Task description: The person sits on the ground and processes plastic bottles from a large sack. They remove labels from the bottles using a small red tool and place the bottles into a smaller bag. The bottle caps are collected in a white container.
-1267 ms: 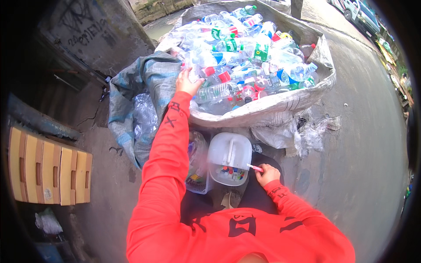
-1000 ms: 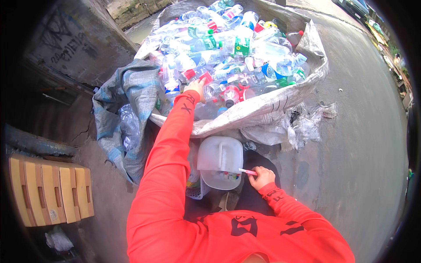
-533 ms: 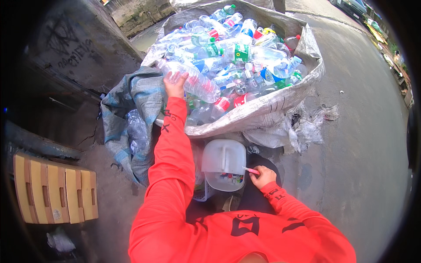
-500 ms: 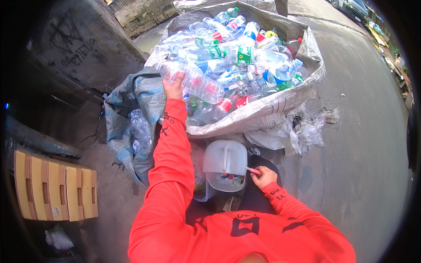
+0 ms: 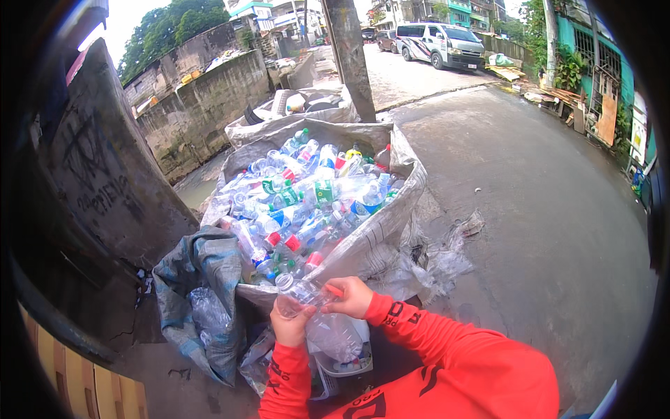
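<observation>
A large clear plastic bottle (image 5: 333, 338) lies aslant in front of me, neck up and to the left. My left hand (image 5: 290, 322) is closed round it just below the neck. On the bottle's right side, my right hand (image 5: 352, 297) grips a small tool with a pinkish-red handle (image 5: 336, 290); its tip is hard to make out against the bottle. Beneath the bottle stands a whitish plastic container (image 5: 366, 357) with small coloured caps inside, partly hidden. Directly beyond my hands, a big pale woven sack (image 5: 380, 241) is heaped with plastic bottles (image 5: 307, 195).
A grey-blue sack (image 5: 202, 262) holding clear plastic slumps at the left. Behind the big sack stand another filled sack (image 5: 241, 133) and a post (image 5: 352, 63). A slatted yellow-brown crate (image 5: 84, 377) is at lower left. A white van (image 5: 440, 45) stands up the road.
The view has tilted up. My left hand has brought the bottle back from the heap toward me. My right hand has moved up from beside the container to the bottle with the red-handled tool.
</observation>
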`<state>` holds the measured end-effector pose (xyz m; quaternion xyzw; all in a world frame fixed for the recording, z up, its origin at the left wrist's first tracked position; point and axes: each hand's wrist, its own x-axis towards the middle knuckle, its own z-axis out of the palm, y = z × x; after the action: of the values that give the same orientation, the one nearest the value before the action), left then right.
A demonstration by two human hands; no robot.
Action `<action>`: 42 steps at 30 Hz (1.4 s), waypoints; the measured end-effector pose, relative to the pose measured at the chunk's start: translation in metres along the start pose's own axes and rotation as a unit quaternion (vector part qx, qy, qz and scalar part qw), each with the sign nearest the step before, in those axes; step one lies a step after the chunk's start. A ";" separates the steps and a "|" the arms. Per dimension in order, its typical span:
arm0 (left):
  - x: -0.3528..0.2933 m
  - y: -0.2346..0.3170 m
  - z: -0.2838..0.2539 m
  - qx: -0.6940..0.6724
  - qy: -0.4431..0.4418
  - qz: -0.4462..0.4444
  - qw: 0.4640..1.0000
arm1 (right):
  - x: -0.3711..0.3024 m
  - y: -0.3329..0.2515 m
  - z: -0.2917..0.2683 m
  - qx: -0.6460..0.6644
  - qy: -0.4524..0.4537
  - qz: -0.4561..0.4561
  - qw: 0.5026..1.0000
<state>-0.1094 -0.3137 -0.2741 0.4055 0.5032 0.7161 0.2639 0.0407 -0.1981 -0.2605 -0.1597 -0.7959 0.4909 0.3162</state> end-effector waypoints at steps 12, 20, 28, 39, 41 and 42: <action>-0.040 -0.012 0.028 -0.012 0.026 -0.009 1.000 | -0.055 -0.020 -0.005 0.042 -0.042 0.090 0.994; -0.017 0.011 0.056 -0.066 -0.141 -0.059 0.986 | -0.046 -0.029 -0.035 0.150 0.106 -0.014 0.983; -0.014 0.008 0.060 -0.082 -0.123 -0.031 0.989 | -0.058 -0.024 -0.047 0.144 0.045 0.066 0.986; -0.015 -0.024 0.042 -0.117 -0.259 -0.135 0.949 | -0.078 0.003 -0.032 0.104 0.066 0.088 0.989; -0.011 0.003 0.041 -0.284 -0.142 -0.211 0.925 | -0.084 -0.011 -0.029 -0.057 -0.015 0.097 0.994; -0.006 0.011 0.043 -0.193 -0.091 -0.184 0.959 | -0.088 -0.011 -0.027 -0.075 -0.018 0.106 0.991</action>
<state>-0.0699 -0.3003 -0.2591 0.3106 0.3953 0.6987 0.5090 0.1255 -0.2344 -0.2728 -0.2574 -0.8148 0.4634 0.2350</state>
